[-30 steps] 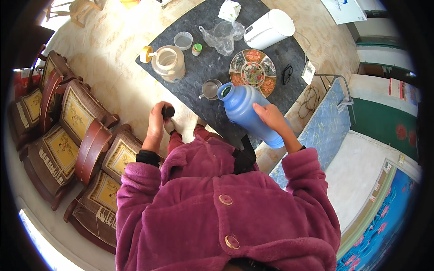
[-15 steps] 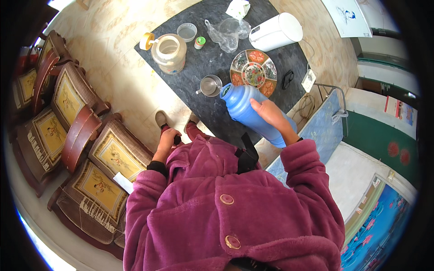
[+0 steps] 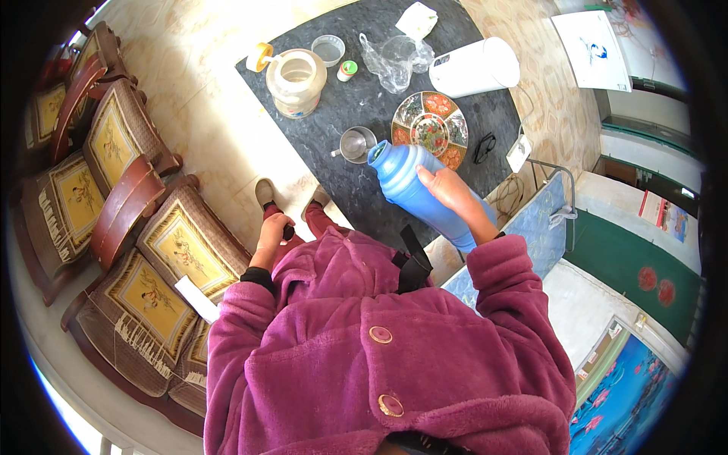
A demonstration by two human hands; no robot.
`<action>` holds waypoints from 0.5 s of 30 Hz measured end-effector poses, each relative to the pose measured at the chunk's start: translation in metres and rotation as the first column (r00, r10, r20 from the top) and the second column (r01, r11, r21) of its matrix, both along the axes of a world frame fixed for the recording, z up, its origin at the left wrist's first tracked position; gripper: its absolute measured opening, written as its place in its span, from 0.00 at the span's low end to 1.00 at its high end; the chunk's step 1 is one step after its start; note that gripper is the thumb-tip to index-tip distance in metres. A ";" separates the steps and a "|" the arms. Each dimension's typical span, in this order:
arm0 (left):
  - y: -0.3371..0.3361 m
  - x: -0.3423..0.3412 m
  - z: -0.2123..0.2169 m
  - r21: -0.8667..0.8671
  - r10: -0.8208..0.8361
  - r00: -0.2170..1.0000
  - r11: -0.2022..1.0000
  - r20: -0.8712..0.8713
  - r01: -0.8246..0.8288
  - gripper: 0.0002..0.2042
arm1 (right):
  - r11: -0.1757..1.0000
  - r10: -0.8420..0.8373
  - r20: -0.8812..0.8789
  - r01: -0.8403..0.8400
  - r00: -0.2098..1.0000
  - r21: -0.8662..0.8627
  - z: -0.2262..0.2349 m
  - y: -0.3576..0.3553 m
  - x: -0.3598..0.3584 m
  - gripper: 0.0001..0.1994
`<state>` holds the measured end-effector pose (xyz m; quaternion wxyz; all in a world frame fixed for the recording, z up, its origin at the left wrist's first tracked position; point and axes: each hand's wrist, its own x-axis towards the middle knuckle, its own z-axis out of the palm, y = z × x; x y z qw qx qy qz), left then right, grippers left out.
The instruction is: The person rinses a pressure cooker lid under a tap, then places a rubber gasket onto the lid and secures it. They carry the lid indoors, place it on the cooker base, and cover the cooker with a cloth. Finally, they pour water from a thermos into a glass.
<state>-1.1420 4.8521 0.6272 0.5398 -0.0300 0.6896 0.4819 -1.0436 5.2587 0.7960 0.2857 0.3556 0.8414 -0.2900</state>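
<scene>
My right hand (image 3: 453, 196) grips a large blue thermos flask (image 3: 426, 189) around its side. The flask lies tilted over the near edge of the table, its uncapped mouth pointing left, close to a metal cup with a handle (image 3: 353, 142). Whether liquid is running from it I cannot make out. Down by my left thigh, my left hand (image 3: 271, 236) is closed on a small dark object (image 3: 288, 232), mostly hidden by the fingers. Just beyond the flask sits a round divided snack tray (image 3: 430, 130) with red and silvery wrapped pieces.
On the dark table (image 3: 334, 171) stand a wide-mouthed jar (image 3: 296, 85), a clear bowl (image 3: 328, 50), a small green-topped can (image 3: 346, 70), a crumpled plastic bag (image 3: 394, 61), a white kettle (image 3: 476, 68) and black glasses (image 3: 484, 148). Cushioned wooden chairs (image 3: 189, 254) line the left.
The view has shifted slightly, so the table and chairs sit a little differently in the picture. Both hands keep their hold, and the flask stays tilted near the cup.
</scene>
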 end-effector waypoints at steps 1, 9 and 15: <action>0.002 0.001 0.000 -0.022 -0.055 0.995 0.998 -0.080 0.054 0.11 | 1.000 0.001 -0.008 -0.001 1.000 0.003 0.001 0.000 -0.001 0.40; 0.040 -0.003 0.001 -0.013 0.073 0.994 0.997 -0.077 -0.074 0.16 | 0.999 0.029 0.038 -0.030 0.999 0.024 0.006 -0.001 -0.010 0.40; 0.087 -0.019 -0.004 -0.071 -0.032 0.982 0.997 -0.188 0.019 0.17 | 0.998 0.052 0.065 -0.054 0.997 0.028 0.009 -0.001 -0.014 0.41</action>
